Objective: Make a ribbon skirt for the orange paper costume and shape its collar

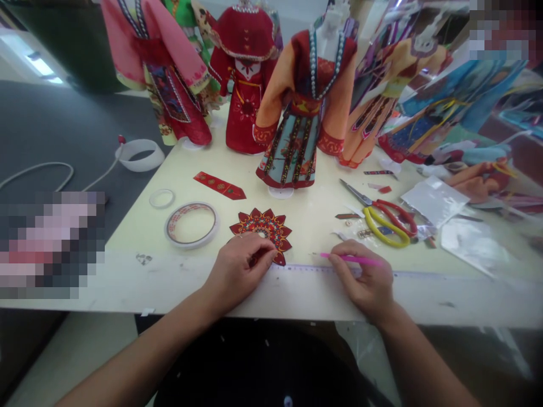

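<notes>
Pale craft table (309,232), doll gowns (244,107) behind
Left hand (240,274) presses a red paper flower (265,226), hiding its lower part; right hand (360,277) pinches a pink stick (350,259).

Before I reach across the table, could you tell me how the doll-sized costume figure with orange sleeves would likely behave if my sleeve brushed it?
It would probably tip easily: the costume figure seems to stand on a small round base under its wide skirt. The skirt's crisp panels suggest stiff card, so it is likely light and may crease.
</notes>
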A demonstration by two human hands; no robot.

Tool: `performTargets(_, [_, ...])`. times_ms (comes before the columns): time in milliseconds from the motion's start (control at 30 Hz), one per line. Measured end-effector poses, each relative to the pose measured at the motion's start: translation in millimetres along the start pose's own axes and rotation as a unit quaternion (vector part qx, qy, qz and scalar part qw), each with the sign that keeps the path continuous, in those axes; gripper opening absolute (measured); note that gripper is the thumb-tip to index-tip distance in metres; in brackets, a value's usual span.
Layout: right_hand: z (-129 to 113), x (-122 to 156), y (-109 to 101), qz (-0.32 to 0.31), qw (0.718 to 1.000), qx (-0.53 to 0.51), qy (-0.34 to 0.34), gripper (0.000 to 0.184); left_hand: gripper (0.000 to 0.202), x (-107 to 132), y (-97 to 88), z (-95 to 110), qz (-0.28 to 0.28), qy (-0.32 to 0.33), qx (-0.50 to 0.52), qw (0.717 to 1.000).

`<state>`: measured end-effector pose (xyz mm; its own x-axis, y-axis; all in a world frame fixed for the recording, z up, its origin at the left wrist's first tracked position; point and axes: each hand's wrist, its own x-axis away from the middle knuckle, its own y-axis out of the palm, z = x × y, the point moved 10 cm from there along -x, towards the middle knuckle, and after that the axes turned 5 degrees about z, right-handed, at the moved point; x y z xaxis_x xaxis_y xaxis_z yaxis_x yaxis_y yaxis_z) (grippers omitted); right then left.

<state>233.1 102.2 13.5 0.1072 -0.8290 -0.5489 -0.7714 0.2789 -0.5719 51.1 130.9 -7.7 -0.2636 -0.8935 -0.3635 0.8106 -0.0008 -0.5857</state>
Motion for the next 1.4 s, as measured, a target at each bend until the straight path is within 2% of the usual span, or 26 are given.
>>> performTargets(67, [0,0,0,0.002,1.0,0.001,-0.005,0.006,0.008,3,-4.5,8,0.017,0.026,-0.007,0.999])
performTargets(167, [-1,1,-1,0.005,1.0,0.001,-0.009,0.006,0.007,18,-9.3,33,0.024,0.083,0.015,0.996])
performTargets(200, [-1,1,-1,0.006,1.0,0.004,-0.01,0.006,0.007,27,-3.7,43,-0.009,0.102,0.028,0.994])
performTargets(267, [-1,1,-2,0.007,1.0,0.012,-0.009,0.006,0.009,56,22.8,62,-0.148,0.132,0.07,0.978])
performTargets(300, [-1,0,-2,0.009,1.0,0.015,-0.009,0.005,0.011,70,33.4,63,-0.195,0.113,0.089,0.97])
performTargets(367, [-2,0,-2,0.01,1.0,0.015,-0.009,0.005,0.017,96,52.7,49,-0.256,0.023,0.103,0.961])
performTargets(433, [-2,0,-2,0.011,1.0,0.01,-0.01,0.005,0.021,117,67.9,28,-0.282,-0.05,0.103,0.953])
performTargets(500, [-2,0,-2,0.01,1.0,0.008,-0.011,0.005,0.025,134,82.6,8,-0.309,-0.088,0.093,0.943])
performTargets(600, [-2,1,-1,0.009,1.0,0.016,-0.014,0.005,0.026,148,102.1,-33,-0.347,-0.184,0.068,0.917])
performTargets(700, [-3,1,-1,0.011,1.0,0.023,-0.017,0.005,0.022,152,118.9,-51,-0.394,-0.211,0.08,0.891])
performTargets(800, [-3,1,-2,0.015,0.999,0.025,-0.021,0.006,0.019,152,128.6,-55,-0.435,-0.217,0.093,0.869])
performTargets(867, [-4,1,-3,0.018,0.999,0.022,-0.024,0.006,0.018,150,130.3,-56,-0.447,-0.216,0.087,0.864])
performTargets(1100, [-3,1,-4,0.019,0.999,0.02,-0.024,0.006,0.012,149,143.7,-46,-0.475,-0.158,0.067,0.863])
performTargets(1267, [0,2,-3,0.016,1.0,0.018,-0.014,0.005,0.014,151,156.2,-44,-0.454,-0.139,0.044,0.879])
performTargets(1400, [1,3,-3,0.019,1.0,0.012,-0.01,0.007,0.014,148,151.3,-44,-0.434,-0.139,0.037,0.889])
